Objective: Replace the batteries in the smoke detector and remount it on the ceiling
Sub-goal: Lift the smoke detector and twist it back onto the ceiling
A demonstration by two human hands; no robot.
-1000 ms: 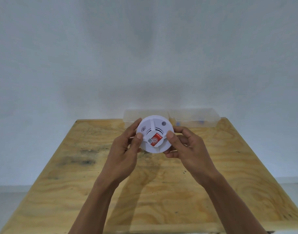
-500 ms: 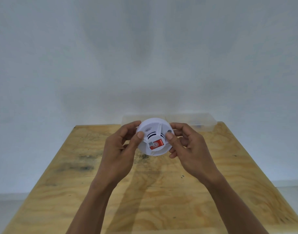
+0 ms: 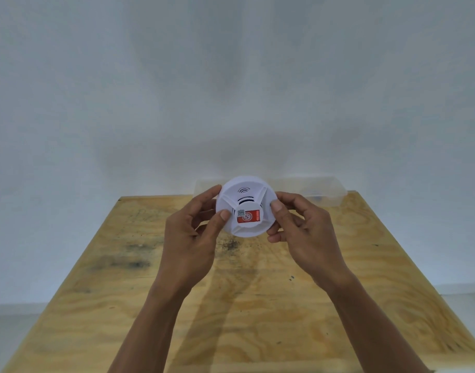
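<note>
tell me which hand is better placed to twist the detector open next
Likely the right hand: its thumb and fingers wrap the smoke detector at the rim, while the left hand steadies the other edge.

Round white plastic smoke detector [image 3: 245, 207] has rotated in hand: its red label [image 3: 248, 216] was tilted a second ago, now sits level and square to the camera. Sound-slot markings moved from the left of the face to top centre. Grey button that showed at upper right is no longer visible. Left hand [image 3: 189, 239] thumb slid to the detector's left edge beside the label; right hand [image 3: 302, 234] thumb moved onto the right edge. Detector now sits higher against the wooden table's [image 3: 258, 305] far edge.
</note>
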